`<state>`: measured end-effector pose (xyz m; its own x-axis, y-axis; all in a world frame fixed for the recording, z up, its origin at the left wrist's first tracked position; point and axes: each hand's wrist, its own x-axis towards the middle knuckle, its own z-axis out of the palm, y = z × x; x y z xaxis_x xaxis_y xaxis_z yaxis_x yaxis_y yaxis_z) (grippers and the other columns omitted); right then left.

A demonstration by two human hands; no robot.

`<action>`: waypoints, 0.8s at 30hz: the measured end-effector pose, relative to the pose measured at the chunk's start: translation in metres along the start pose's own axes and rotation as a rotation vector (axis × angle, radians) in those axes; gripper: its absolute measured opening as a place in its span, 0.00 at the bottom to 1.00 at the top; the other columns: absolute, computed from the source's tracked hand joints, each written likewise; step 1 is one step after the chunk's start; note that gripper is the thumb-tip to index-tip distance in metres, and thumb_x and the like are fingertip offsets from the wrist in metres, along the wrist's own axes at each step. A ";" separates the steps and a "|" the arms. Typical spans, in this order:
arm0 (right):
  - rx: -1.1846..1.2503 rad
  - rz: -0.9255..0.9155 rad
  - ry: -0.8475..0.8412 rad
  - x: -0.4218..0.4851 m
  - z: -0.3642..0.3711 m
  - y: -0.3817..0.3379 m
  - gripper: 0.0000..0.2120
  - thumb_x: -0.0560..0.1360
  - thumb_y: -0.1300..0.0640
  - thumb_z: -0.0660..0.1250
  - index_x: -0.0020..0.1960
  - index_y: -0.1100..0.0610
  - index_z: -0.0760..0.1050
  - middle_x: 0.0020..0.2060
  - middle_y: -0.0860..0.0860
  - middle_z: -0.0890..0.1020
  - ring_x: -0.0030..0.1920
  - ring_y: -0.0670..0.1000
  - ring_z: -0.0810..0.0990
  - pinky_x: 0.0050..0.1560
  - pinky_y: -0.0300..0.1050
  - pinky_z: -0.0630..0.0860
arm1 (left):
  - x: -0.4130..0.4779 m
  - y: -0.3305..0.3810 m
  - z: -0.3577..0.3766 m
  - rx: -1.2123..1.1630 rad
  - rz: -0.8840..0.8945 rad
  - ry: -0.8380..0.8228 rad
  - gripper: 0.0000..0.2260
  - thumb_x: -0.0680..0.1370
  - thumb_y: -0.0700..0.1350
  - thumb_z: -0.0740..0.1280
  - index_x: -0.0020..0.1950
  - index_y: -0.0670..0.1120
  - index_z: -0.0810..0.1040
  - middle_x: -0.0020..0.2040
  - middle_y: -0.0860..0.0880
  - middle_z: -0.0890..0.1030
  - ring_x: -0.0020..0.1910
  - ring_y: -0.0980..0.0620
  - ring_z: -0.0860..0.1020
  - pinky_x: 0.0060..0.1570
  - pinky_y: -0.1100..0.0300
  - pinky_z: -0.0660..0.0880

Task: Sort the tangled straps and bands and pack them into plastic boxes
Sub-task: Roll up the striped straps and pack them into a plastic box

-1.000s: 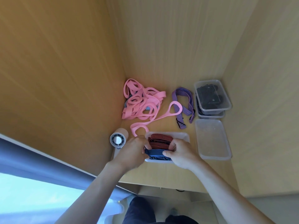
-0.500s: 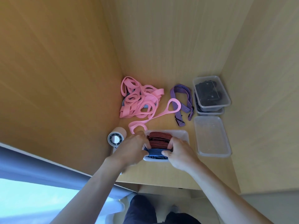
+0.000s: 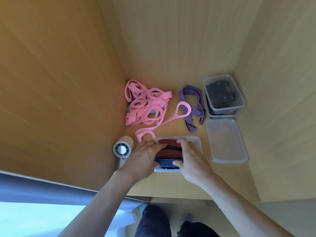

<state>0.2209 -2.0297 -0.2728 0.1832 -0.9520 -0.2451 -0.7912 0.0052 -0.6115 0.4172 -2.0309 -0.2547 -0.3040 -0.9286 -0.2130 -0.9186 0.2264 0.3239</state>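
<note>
- The striped straps (image 3: 168, 150) are judged to be light, soft and springy. As coiled elastic, they are likely to bulge back out once pressure is released.
- A hold is best taken at the two ends of the bundle, where the folds gather. Flat pressure from above should keep the coils below the rim.
- Small dark fittings are seen among the coils and may snag on neighbouring loops.
- Red-and-black striped coils are seen at the far side and blue-and-black ones at the near side. They are packed side by side in the clear plastic box (image 3: 196, 142) near the front of the table (image 3: 171, 183).
- The left hand (image 3: 145, 156), slightly blurred, is laid over the left end of the straps with fingers fairly straight, pressing rather than gripping.
- The right hand (image 3: 191, 159) is curled round the right end of the bundle, with fingers over the red coils and thumb against the blue.
- The pink bands (image 3: 147, 106) lie in a tangled heap at the far left corner, and one long band trails to just beside the box. They look flat, smooth and limp, and are best lifted one loop at a time.
- The purple strap (image 3: 191, 100) lies unpacked between the heap and the stacked boxes (image 3: 224, 93), with an empty box (image 3: 225, 141) at the right.
</note>
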 end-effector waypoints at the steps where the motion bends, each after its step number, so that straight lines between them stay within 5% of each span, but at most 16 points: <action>1: -0.008 -0.008 -0.010 -0.001 -0.001 0.000 0.24 0.78 0.52 0.71 0.68 0.47 0.62 0.60 0.47 0.71 0.57 0.52 0.76 0.54 0.50 0.77 | 0.000 0.000 0.001 -0.010 -0.002 -0.002 0.31 0.77 0.44 0.71 0.78 0.58 0.64 0.73 0.54 0.69 0.72 0.50 0.63 0.70 0.57 0.62; 6: -0.038 0.012 -0.066 0.001 -0.008 -0.002 0.20 0.78 0.52 0.71 0.64 0.48 0.65 0.58 0.47 0.69 0.55 0.53 0.76 0.53 0.53 0.78 | 0.005 0.003 -0.002 -0.027 -0.010 -0.032 0.32 0.75 0.43 0.73 0.76 0.59 0.67 0.71 0.53 0.64 0.72 0.51 0.63 0.64 0.56 0.69; 10: -0.103 0.025 -0.097 0.007 -0.012 -0.007 0.22 0.77 0.50 0.71 0.65 0.47 0.64 0.59 0.47 0.68 0.54 0.52 0.75 0.49 0.52 0.77 | 0.016 0.005 -0.011 0.054 0.009 -0.077 0.31 0.72 0.44 0.76 0.72 0.58 0.70 0.82 0.55 0.49 0.80 0.53 0.50 0.72 0.50 0.63; 17: -0.069 0.027 -0.093 0.008 -0.005 -0.009 0.24 0.78 0.52 0.69 0.67 0.48 0.60 0.60 0.47 0.71 0.60 0.52 0.74 0.53 0.51 0.76 | 0.023 0.004 -0.015 -0.062 -0.051 -0.108 0.30 0.68 0.41 0.77 0.67 0.58 0.73 0.80 0.59 0.60 0.76 0.54 0.63 0.69 0.57 0.66; 24: 0.029 0.075 -0.118 0.011 -0.011 -0.009 0.23 0.77 0.52 0.71 0.65 0.46 0.63 0.56 0.45 0.74 0.55 0.50 0.76 0.53 0.49 0.77 | 0.023 -0.002 -0.008 0.001 0.039 -0.083 0.29 0.72 0.42 0.74 0.70 0.58 0.68 0.81 0.58 0.56 0.78 0.54 0.59 0.69 0.56 0.67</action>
<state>0.2235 -2.0437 -0.2613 0.1930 -0.9062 -0.3762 -0.7883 0.0851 -0.6094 0.4144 -2.0548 -0.2527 -0.3591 -0.8916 -0.2760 -0.9061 0.2621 0.3322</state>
